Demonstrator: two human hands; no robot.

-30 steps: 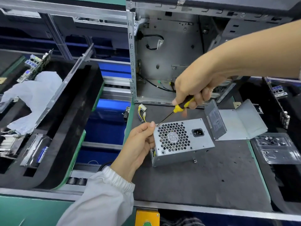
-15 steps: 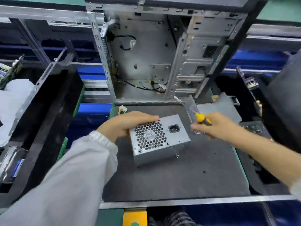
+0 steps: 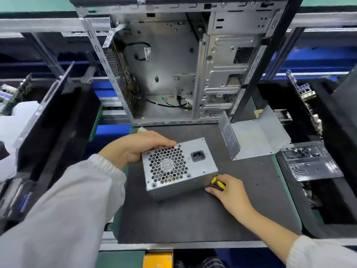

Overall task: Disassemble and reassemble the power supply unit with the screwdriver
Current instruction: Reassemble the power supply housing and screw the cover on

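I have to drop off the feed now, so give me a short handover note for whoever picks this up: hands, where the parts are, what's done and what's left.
Left hand grips the far left edge of the power supply unit, steadying it on the grey mat.
Right hand holds the yellow-and-black screwdriver at the unit's near right side; its tip is hidden.
The bent metal cover lies apart on the mat, right of the unit, before the open computer case.
Done: cover off.
Left: the side screw work, then refitting the cover.
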